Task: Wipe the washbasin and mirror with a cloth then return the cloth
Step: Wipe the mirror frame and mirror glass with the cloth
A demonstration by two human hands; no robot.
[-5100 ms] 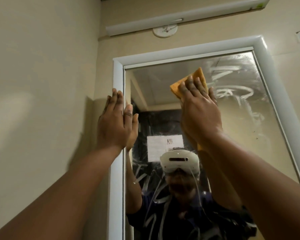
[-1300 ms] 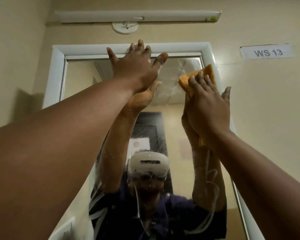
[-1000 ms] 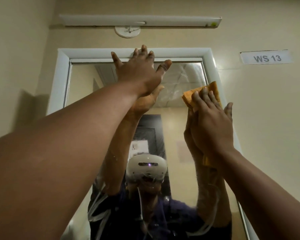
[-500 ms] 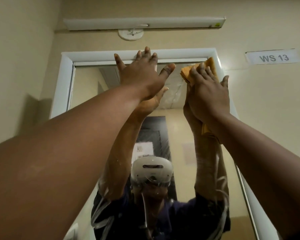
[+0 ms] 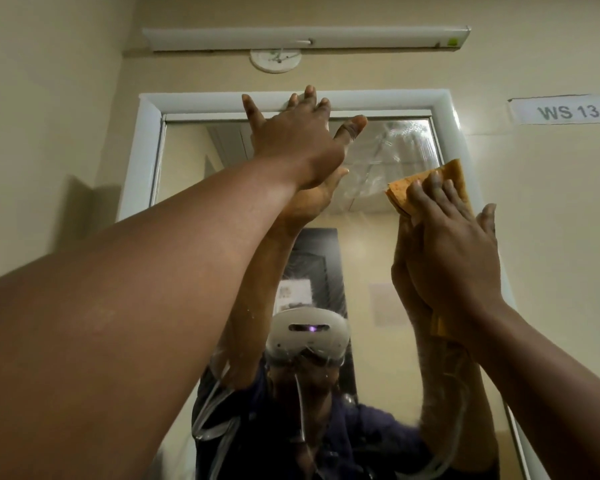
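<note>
Beige wall (image 5: pixel 66 98). White tube light fixture (image 5: pixel 305 38) mounted high, green sticker (image 5: pixel 451 42) near its right end. Round white ceiling-rose plate (image 5: pixel 275 60) just below it. "WS 13" label (image 5: pixel 565 111) at right.

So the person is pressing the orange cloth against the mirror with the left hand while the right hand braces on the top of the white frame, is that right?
Not quite: the hands are swapped. In the head view the right hand presses the orange cloth flat against the mirror near its right edge, while the left hand braces with spread fingers on the top of the white frame.
</note>
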